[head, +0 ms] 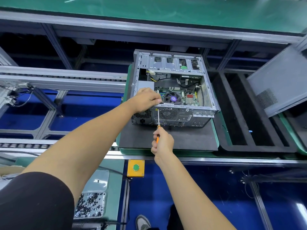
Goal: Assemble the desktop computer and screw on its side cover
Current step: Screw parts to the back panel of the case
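Two hands at case [172, 97] rear edge: right hand [163, 143] grips screwdriver [158, 120].

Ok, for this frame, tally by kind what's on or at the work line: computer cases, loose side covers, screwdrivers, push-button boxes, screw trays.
Computer case, open-sided, left hand on its edge: 1
Side cover, leaning at right: 1
Screwdriver, orange handle, in right hand: 1
Yellow button box, green button: 1
Screw tray, clear: 1
Total: 5
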Demonstrator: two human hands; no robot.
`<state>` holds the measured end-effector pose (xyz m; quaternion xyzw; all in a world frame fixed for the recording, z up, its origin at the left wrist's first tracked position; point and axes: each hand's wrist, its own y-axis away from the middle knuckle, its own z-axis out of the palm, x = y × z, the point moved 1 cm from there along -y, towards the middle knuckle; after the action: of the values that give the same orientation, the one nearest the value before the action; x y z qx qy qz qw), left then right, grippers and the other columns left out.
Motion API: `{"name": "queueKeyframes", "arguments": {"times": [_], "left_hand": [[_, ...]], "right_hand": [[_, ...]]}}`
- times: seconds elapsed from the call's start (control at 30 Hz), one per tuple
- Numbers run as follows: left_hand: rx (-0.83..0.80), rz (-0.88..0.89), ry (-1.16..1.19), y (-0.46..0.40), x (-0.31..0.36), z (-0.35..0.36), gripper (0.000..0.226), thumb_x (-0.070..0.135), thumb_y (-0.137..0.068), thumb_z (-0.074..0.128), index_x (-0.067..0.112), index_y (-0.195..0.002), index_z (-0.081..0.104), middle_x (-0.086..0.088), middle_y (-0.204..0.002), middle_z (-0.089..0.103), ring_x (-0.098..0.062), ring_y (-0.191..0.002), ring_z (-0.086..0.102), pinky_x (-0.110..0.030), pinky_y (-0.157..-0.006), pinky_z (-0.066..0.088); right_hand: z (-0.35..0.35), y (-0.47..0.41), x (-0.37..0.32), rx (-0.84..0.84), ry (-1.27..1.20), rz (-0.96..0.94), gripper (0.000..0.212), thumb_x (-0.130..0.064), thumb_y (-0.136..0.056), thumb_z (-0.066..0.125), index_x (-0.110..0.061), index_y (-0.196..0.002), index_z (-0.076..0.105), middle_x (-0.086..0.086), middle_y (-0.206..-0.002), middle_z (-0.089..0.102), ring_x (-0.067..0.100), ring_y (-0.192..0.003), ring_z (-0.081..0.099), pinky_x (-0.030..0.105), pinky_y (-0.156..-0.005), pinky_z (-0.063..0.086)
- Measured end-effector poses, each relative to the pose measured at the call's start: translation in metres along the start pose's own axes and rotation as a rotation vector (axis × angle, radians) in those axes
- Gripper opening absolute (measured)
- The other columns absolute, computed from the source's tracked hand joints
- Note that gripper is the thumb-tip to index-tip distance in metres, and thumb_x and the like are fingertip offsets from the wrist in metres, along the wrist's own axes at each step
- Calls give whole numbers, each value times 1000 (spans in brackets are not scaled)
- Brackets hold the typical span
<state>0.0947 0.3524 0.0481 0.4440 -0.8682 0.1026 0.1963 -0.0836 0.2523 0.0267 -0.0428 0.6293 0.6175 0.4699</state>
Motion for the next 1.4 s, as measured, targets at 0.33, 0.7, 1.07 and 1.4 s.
{"name": "queueKeyframes", "arguments": {"times": [0.33, 0.7, 1.07, 1.4], "left_hand": [[-18, 5, 22, 1, -1, 0, 24, 35, -107, 44, 29, -88, 57, 2, -86, 59, -16, -99, 46, -43, -110, 26], [-34, -8, 15, 0, 0, -2, 32, 36, -107, 44, 16, -94, 65, -1, -86, 61, -18, -97, 48, -45, -109, 28], [-29, 7, 25, 1, 0, -2, 28, 35, -107, 45, 23, -90, 63, 7, -83, 57, -15, -95, 46, -48, -110, 27], [-26, 23, 8, 0, -4, 0, 21, 38, -107, 44, 35, -92, 58, 20, -79, 49, -10, -98, 43, -44, -112, 25]], "right_hand": [[-9, -5, 4, 119, 100, -133, 14, -12, -93, 50, -7, -87, 62, 2, -77, 78, 20, -53, 69, 26, -50, 36], [-5, 9, 0, 195, 133, -299, 6, -5, -86, 62, -6, -84, 57, 2, -58, 67, 16, -49, 57, 27, -48, 45], [6, 6, 8, 114, -27, -132, 20, -2, -82, 67, -13, -86, 51, 2, -66, 53, 14, -50, 38, 28, -45, 31], [20, -2, 11, -124, -347, 193, 20, -15, -98, 52, -12, -78, 53, -1, -56, 51, 11, -40, 48, 17, -35, 30]]}}
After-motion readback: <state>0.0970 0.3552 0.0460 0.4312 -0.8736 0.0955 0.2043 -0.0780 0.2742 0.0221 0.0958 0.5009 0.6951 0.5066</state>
